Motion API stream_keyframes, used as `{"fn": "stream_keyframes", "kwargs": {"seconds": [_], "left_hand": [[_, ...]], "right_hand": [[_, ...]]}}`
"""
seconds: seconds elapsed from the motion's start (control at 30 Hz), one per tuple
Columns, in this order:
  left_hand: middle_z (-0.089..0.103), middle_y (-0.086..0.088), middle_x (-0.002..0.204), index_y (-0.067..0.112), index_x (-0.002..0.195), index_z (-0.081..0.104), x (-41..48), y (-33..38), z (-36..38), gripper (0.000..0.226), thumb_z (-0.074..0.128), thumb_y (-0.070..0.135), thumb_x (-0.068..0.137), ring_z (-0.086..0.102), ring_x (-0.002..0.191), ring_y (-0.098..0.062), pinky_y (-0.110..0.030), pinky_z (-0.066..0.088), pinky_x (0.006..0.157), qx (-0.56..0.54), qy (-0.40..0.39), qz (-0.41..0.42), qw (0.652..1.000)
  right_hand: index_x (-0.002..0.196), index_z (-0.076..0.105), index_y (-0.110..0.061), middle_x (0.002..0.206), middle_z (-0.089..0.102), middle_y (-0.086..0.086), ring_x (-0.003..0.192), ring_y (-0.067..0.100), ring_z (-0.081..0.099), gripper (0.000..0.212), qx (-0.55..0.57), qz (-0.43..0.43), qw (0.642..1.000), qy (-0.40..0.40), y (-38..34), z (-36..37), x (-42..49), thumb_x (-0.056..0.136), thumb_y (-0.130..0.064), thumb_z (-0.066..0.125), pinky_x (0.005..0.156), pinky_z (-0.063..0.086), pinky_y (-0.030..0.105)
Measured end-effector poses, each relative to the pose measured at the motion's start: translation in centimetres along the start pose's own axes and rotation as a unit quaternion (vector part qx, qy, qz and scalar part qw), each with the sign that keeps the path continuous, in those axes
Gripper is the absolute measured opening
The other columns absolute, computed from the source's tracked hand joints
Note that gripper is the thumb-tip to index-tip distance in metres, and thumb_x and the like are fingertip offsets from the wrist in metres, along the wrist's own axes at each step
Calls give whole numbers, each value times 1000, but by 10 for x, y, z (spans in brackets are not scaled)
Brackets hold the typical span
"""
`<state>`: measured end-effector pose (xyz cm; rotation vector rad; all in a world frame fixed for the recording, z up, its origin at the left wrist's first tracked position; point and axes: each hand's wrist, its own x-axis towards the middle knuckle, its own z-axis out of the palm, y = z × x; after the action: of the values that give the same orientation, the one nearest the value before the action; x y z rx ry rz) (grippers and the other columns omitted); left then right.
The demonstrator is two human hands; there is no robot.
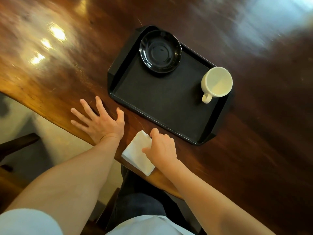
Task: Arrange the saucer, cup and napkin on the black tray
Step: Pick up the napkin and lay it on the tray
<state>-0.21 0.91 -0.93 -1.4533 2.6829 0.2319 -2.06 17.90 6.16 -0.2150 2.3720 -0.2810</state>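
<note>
The right hand (163, 148) is covering the napkin (138, 154) edge nearest the tray (162, 99); beyond the tray, the worktop (254, 39) is smearing into blur.

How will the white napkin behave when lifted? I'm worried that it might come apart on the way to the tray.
The napkin looks like a thin folded stack, so it is probably light and floppy. Its layered edges show, so sheets may fan apart unless pinched together. The right hand rests its fingers on it, near the table edge.

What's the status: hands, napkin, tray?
Left hand flat on table, empty. Right hand pinching napkin, off tray. Saucer, cup aboard. Path clear.
</note>
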Motion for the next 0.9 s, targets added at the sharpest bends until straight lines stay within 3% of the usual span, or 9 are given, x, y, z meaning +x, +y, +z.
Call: {"fn": "stream_keyframes", "kwargs": {"seconds": [0.1, 0.17, 0.23, 0.37, 0.5, 0.63, 0.77, 0.9], "left_hand": [[15, -14, 174, 30, 161, 32, 0, 1, -1, 84, 37, 75, 90, 8, 158, -48, -68, 3, 124, 1, -3, -4, 1000], [15, -14, 174, 30, 161, 31, -1, 1, -1, 84, 37, 75, 90, 8, 158, -48, -68, 3, 124, 1, -5, -4, 1000], [14, -14, 174, 30, 162, 31, -1, 1, -2, 85, 37, 75, 90, 8, 158, -48, -67, 2, 124, 1, -8, -2, 1000], [13, -14, 174, 30, 162, 30, -1, 1, -4, 85, 37, 75, 90, 6, 158, -48, -68, 2, 124, 2, -15, -1, 1000], [12, -13, 174, 30, 163, 30, -1, 3, -6, 84, 38, 73, 91, 5, 159, -47, -67, 1, 124, 2, -17, -8, 1000], [10, -13, 174, 30, 163, 28, 0, 6, -8, 84, 38, 73, 91, 4, 159, -47, -67, 0, 124, -2, -22, -4, 1000], [10, -14, 174, 30, 163, 29, -1, 3, -7, 85, 37, 73, 91, 3, 159, -47, -67, 0, 124, 1, -20, -4, 1000], [12, -13, 174, 31, 162, 30, -1, 3, -6, 84, 37, 74, 90, 5, 159, -47, -66, -1, 124, 0, -16, -9, 1000]], "right_hand": [[113, 54, -26, 104, 64, -4, 77, 12, 57, 40, 70, 39, 993, -82, 4, -3, 2, 83, -39, 77, 69, 50, 23], [110, 56, -26, 98, 62, -6, 72, 10, 58, 33, 151, 82, 974, -148, 7, -7, 4, 85, -35, 76, 58, 46, 18], [105, 58, -26, 91, 62, -7, 74, 11, 61, 26, 231, 125, 947, -186, 10, -12, 5, 87, -33, 75, 57, 45, 19], [107, 62, -26, 97, 64, -4, 87, 15, 63, 23, 344, 166, 904, -194, 14, -23, 4, 88, -28, 75, 67, 51, 25], [117, 63, -24, 113, 65, 2, 105, 21, 63, 30, 398, 173, 877, -205, 14, -33, 3, 89, -21, 74, 96, 54, 43], [125, 61, -28, 119, 64, 2, 110, 23, 62, 39, 417, 141, 870, -223, 17, -45, 2, 90, -13, 72, 99, 54, 47], [120, 57, -40, 121, 62, 0, 113, 24, 60, 47, 430, 110, 864, -236, 23, -52, 3, 89, -7, 72, 100, 52, 50], [123, 60, -39, 123, 62, 0, 115, 27, 59, 49, 477, 105, 843, -226, 33, -63, 9, 90, -4, 70, 98, 54, 52]]}}
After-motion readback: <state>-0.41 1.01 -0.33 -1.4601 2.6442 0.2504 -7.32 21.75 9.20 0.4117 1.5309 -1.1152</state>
